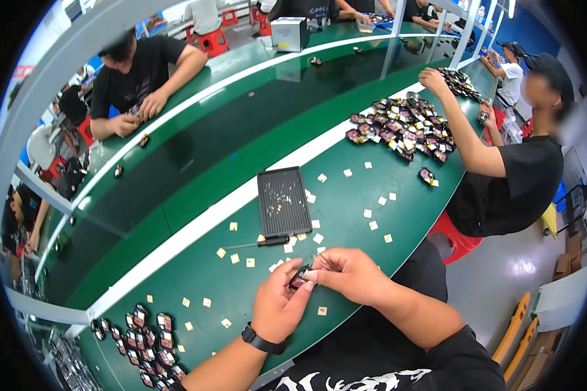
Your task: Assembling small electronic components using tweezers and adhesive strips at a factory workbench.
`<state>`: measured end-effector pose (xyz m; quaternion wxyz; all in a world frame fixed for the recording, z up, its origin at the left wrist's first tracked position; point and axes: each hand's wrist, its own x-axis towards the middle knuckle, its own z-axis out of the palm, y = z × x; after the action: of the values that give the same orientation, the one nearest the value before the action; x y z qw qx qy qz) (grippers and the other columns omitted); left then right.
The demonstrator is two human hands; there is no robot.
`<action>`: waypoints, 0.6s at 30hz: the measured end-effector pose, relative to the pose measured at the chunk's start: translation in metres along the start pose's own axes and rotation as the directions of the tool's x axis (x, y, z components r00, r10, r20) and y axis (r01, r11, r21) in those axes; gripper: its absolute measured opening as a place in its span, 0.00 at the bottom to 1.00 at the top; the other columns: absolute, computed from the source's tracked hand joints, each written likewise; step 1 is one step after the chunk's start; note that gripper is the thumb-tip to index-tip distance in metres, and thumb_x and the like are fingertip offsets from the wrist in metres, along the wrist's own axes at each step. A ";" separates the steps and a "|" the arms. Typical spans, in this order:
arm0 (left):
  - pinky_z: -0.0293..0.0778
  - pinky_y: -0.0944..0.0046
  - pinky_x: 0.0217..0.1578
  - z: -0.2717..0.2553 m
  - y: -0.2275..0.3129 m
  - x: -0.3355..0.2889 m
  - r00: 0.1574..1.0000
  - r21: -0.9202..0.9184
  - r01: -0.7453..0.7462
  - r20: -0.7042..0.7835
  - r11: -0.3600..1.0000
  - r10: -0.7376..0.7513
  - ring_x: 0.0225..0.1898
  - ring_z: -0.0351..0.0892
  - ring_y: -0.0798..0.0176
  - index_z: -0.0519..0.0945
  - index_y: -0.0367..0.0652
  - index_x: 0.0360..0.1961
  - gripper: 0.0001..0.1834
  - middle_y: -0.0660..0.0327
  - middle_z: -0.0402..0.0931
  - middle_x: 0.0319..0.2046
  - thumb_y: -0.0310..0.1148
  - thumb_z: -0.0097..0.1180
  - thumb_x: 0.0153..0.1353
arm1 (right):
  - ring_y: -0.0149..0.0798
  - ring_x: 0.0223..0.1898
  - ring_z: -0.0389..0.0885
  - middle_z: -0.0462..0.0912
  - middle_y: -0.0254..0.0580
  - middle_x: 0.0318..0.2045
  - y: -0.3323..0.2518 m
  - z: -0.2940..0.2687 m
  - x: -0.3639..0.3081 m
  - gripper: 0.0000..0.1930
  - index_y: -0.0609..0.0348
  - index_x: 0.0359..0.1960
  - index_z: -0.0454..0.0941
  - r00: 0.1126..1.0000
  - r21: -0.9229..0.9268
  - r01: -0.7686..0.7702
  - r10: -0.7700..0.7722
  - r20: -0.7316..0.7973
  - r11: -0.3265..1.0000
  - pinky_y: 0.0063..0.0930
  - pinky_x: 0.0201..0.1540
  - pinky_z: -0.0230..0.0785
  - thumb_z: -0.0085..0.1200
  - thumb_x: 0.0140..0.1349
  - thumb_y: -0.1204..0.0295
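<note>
Just above the table's near edge, my left hand (277, 304) grips a small black part (299, 279) with a reddish face between thumb and fingers. Against its right end, my right hand (349, 276) is closed in a pinch. A small pale bit shows at those fingertips, too small to name. Beyond my hands lies a black ribbed tray (284, 202) holding tiny light pieces. A screwdriver (272, 241) with a black handle rests along the tray's near edge, its shaft pointing left. Small cream squares (322, 311) are scattered around.
Similar black parts lie in a group (147, 345) at left and a large heap (404, 127) at far right. A co-worker (515, 156) sits at right, another (134, 85) works across the dark conveyor belt (195, 143). White frame posts (45, 189) stand left; a red stool (453, 241) is at right.
</note>
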<state>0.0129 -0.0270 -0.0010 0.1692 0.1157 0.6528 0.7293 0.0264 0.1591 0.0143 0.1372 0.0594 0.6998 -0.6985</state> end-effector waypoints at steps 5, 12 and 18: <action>0.72 0.75 0.28 -0.006 -0.001 0.000 0.985 0.046 0.147 0.082 0.988 -0.150 0.29 0.74 0.77 0.75 0.33 0.53 0.14 0.64 0.77 0.37 0.22 0.60 0.67 | 0.19 0.31 0.71 0.80 0.26 0.29 0.016 -0.006 0.000 0.12 0.63 0.36 0.81 0.995 0.022 0.041 -0.043 0.092 0.999 0.20 0.35 0.67 0.61 0.70 0.65; 0.72 0.74 0.25 -0.003 0.004 -0.001 0.980 0.019 0.184 0.071 0.983 -0.185 0.26 0.75 0.74 0.73 0.34 0.52 0.14 0.62 0.76 0.33 0.23 0.60 0.68 | 0.22 0.25 0.69 0.77 0.32 0.22 0.017 -0.010 -0.005 0.16 0.64 0.31 0.80 0.997 -0.145 0.063 -0.055 0.055 0.987 0.27 0.27 0.63 0.62 0.69 0.61; 0.72 0.74 0.25 -0.005 0.009 0.001 0.974 0.013 0.180 0.139 0.984 -0.180 0.26 0.76 0.73 0.75 0.32 0.49 0.11 0.60 0.80 0.33 0.25 0.59 0.69 | 0.22 0.26 0.69 0.79 0.33 0.23 0.007 -0.013 -0.012 0.17 0.64 0.31 0.79 0.996 -0.182 0.053 -0.039 0.080 0.982 0.27 0.27 0.63 0.63 0.67 0.61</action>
<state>0.0094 -0.0319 0.0077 0.2796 0.1070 0.6474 0.7009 0.0378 0.1736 0.0108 0.1526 0.0037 0.7566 -0.6358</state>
